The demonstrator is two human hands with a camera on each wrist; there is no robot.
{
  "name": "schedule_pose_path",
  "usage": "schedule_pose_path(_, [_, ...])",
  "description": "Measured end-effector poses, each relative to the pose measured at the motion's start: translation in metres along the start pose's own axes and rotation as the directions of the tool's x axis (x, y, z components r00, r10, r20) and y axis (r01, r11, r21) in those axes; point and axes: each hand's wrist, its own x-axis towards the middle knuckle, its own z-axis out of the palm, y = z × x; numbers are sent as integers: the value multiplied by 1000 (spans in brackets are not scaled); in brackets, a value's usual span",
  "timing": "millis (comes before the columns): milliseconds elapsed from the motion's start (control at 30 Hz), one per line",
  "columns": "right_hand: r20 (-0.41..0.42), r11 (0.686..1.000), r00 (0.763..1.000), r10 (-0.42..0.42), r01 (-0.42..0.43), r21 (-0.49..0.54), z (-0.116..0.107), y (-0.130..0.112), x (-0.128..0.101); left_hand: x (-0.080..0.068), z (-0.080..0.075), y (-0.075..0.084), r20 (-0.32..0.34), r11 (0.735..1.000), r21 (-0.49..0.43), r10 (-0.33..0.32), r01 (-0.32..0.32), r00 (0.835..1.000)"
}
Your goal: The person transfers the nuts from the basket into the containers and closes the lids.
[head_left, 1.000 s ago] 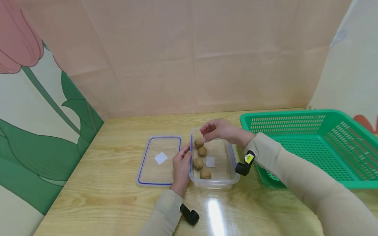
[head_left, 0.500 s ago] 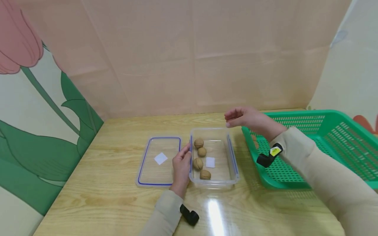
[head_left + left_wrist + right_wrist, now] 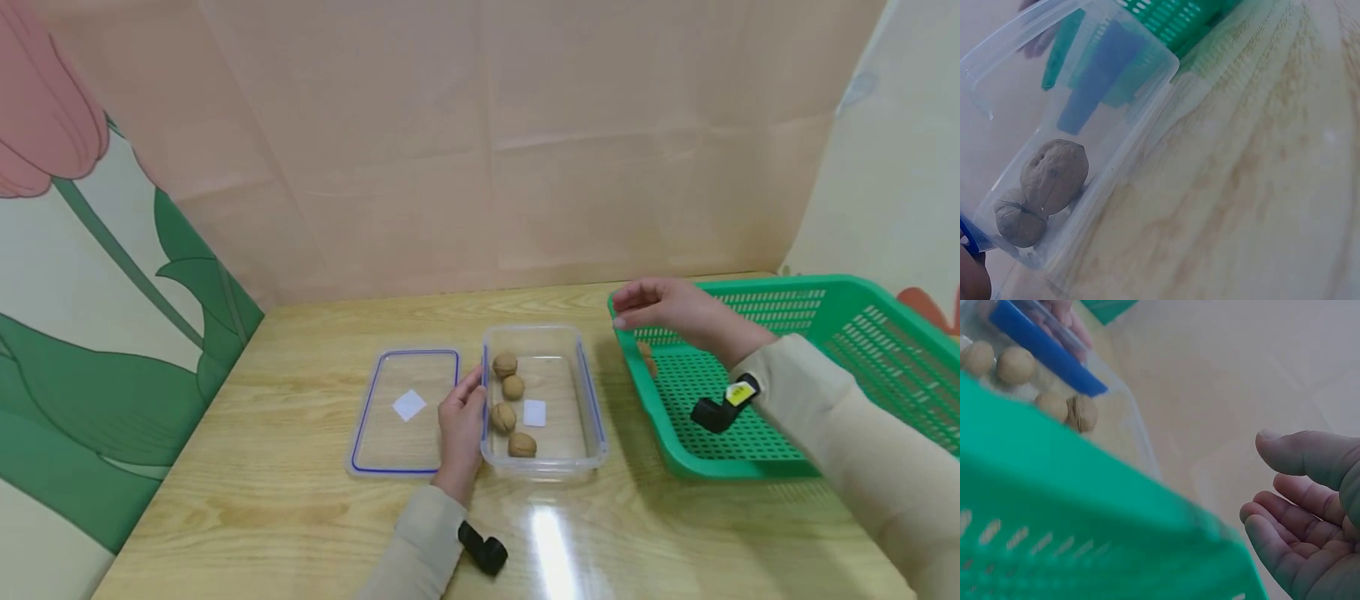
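A clear plastic food container with blue-edged sides stands on the table, several walnuts lying along its left side. My left hand rests against its left wall, fingers stretched along the side. In the left wrist view two walnuts show through the clear wall. Over the back left corner of the green basket, my right hand hangs with loosely bent fingers. Its palm shows bare in the right wrist view, with thumb and fingers apart. Brown walnut-like pieces lie against the basket's left inner wall.
Left of the container lies its clear lid with a blue seal and a white square sticker. The wooden table meets a pinkish backdrop behind. The basket's raised rim borders the right side.
My right hand has moved right, from above the container's walnuts to the basket's corner, uncovering the brown pieces in it. The left hand and container have stayed put.
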Motion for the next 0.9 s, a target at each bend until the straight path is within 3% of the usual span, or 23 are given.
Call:
schedule_pose_path(400, [-43, 999, 999, 6, -8, -37, -15, 39, -8, 0, 0, 0, -5, 1000, 11, 3, -3, 1000])
schedule_pose_path(700, [47, 996, 999, -10, 6, 89, -13, 69, -7, 0, 0, 0, 2, 1000, -1, -10, 10, 1000])
schedule_pose_path(900, [82, 993, 997, 11, -20, 113, -7, 83, -1, 2, 0, 0, 2, 1000, -11, -4, 4, 1000])
